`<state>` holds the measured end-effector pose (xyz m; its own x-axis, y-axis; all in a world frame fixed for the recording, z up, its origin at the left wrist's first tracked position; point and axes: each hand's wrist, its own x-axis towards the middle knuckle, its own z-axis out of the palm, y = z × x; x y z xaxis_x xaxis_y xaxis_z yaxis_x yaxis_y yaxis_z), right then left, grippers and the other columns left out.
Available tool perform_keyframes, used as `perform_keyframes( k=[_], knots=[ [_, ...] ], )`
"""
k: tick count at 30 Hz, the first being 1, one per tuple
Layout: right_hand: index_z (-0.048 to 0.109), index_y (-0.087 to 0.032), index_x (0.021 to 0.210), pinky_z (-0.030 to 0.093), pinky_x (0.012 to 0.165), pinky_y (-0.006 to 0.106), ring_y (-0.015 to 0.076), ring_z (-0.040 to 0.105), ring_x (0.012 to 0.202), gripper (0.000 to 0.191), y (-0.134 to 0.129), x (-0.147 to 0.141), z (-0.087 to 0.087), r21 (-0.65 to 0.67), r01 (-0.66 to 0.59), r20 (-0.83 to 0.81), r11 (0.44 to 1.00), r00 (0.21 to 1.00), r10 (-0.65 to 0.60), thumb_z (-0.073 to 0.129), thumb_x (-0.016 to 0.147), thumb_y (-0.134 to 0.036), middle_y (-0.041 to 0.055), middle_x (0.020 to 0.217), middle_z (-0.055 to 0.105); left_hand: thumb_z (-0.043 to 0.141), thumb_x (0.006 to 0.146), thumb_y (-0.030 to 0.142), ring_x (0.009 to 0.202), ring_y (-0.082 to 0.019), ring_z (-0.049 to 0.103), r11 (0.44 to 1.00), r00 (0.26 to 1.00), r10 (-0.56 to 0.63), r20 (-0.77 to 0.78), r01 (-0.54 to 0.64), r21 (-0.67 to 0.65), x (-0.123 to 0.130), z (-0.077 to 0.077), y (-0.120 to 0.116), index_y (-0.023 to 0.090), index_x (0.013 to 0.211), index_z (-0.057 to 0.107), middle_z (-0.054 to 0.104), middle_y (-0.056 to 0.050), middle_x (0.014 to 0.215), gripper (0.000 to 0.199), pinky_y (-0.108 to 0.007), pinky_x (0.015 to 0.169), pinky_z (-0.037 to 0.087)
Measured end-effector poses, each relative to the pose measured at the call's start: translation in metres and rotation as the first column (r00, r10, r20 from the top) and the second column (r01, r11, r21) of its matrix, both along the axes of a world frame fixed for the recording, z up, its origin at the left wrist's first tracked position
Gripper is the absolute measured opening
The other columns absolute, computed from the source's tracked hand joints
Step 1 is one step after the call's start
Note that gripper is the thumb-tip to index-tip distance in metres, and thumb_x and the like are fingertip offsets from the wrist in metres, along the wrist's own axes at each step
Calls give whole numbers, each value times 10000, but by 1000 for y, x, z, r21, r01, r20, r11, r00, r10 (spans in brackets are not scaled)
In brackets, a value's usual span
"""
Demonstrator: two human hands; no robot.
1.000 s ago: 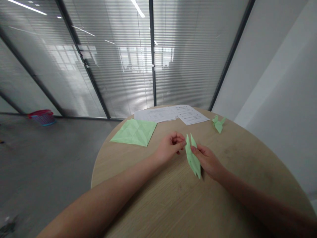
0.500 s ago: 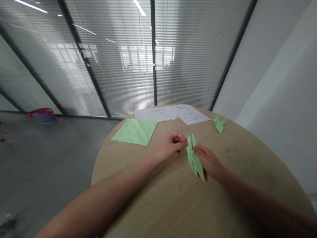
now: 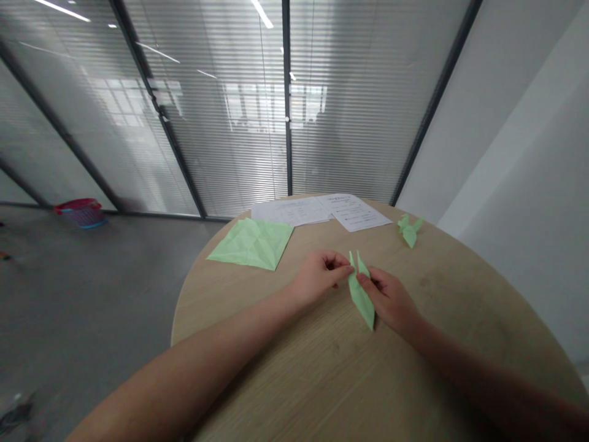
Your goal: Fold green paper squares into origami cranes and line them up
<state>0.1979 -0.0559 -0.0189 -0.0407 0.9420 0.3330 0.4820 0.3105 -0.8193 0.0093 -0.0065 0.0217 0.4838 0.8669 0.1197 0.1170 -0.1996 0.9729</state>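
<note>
A folded piece of light green origami paper (image 3: pixel 362 301) is held above the wooden table, with two narrow points at its upper end and one broad point at its lower end. My right hand (image 3: pixel 389 298) grips its right side, thumb on the near face. At the upper left, my left hand (image 3: pixel 324 271) pinches the left narrow point between thumb and fingers. The fingers of the left hand are curled, partly hiding that edge. Beyond my right hand stands a finished-looking green origami bird (image 3: pixel 409 231).
On the round wooden table (image 3: pixel 294 380), a creased green paper sheet (image 3: pixel 252 243) lies at the left. Printed white sheets (image 3: pixel 354 213) lie along the far edge. A red and blue basket (image 3: pixel 81 213) sits on the floor by the glass partition (image 3: pixel 239 153).
The two lower points of the folded paper have come together into one broad point. My left hand has moved slightly right, onto the left upper point.
</note>
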Motion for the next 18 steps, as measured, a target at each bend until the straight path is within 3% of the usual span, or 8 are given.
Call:
perform_keyframes(
  k=[10, 18],
  knots=[
    [632, -194, 749, 378, 544, 255, 160, 508, 608, 354, 0, -3, 3, -3, -33, -40, 999, 999, 33, 568, 932, -491, 7, 649, 555, 702, 821, 263, 563, -83, 531, 999, 997, -36, 66, 39, -35, 1, 0, 0, 152, 743, 614, 571, 32, 644, 162, -218, 555, 487],
    [661, -192, 777, 405, 558, 261, 164, 516, 621, 336, 1, -3, 2, -28, -32, -59, 999, 998, 30, 577, 916, -486, 18, 678, 582, 691, 832, 218, 543, -82, 558, 997, 993, -33, 110, 40, -63, 2, -4, 0, 157, 804, 593, 607, 30, 631, 119, -217, 564, 476]
  ],
)
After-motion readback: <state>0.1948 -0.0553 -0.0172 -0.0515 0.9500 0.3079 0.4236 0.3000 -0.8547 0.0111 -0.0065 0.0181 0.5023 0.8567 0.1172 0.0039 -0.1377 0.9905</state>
